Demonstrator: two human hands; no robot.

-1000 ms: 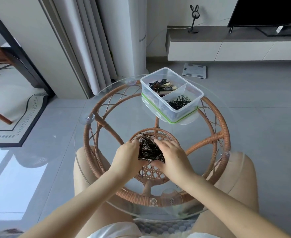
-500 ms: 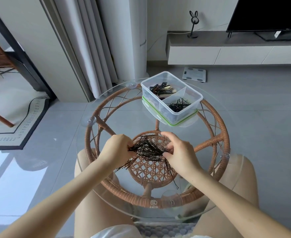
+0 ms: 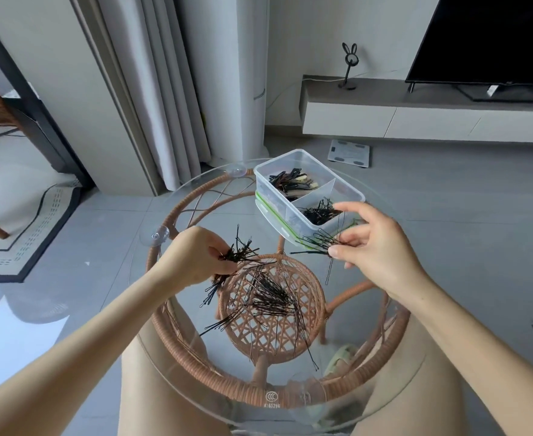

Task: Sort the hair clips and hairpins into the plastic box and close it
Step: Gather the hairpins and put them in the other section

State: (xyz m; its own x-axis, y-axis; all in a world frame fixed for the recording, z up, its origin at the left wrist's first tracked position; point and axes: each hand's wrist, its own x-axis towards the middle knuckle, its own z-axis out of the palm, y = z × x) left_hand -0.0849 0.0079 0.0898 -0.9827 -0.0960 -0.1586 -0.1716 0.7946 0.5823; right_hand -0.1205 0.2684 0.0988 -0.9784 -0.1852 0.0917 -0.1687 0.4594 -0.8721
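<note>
Grey floor tiles show through the round glass table [image 3: 208, 184] in front of you, with its rattan frame [image 3: 243, 392] underneath. At the far side of the glass stands the clear box [image 3: 343, 183], open and resting on a green-edged lid [image 3: 269, 212]. Its far compartment holds the clips [image 3: 290, 182], black, brown and cream. Its near compartment holds a heap of black pins [image 3: 320, 214].

Your left hand [image 3: 199, 258] is curled round a bunch [image 3: 240, 251] of pins. Thumb and fingers are closed on its middle, so the ends splay out above and below the fist. It hangs over the left edge of the frame's small inner ring.

Your right hand [image 3: 378, 247] is just in front of the box's near corner. Thumb and middle fingers pinch a smaller tuft [image 3: 318, 243] of pins, while the forefinger stretches out toward the near compartment. One pin dangles from that tuft.

Between your hands, on the glass, lies a loose pile [image 3: 271, 300] of pins, fanned out, with a few strays reaching toward you.

Beyond the table hang pale curtains [image 3: 164, 105]. A TV [image 3: 494, 39] and a rabbit-shaped stand [image 3: 349, 66] sit on a low cabinet [image 3: 384, 118], and a scale [image 3: 349, 152] lies on the floor before it. A rug [image 3: 29, 234] lies at your left.
</note>
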